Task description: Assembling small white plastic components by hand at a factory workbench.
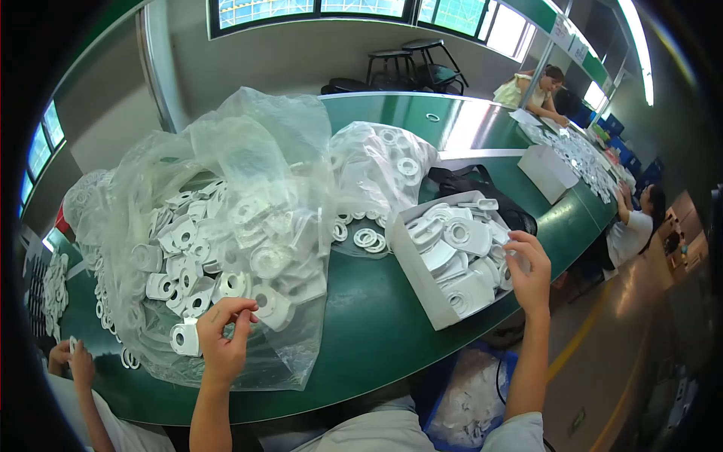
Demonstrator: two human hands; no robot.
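Green worktop (369,301) is topped by clear bag (275,124) & white box (420,279); far-R signs (562,34) can't be read. L hand (222,346)'s grip is nearly together at bagged white part (274,309), clamping can't be told; R hand (533,275)'s is spread apart by boxed parts (468,237).

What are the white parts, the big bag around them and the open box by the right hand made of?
White parts: probably moulded plastic with a smooth, slight sheen, judging by their even colour and rounded edges.
Big bag: thin, glossy plastic film, wrinkled and see-through.
Box: perhaps cardboard, fairly matt, going by its thin, flat walls; stiff plastic isn't ruled out.
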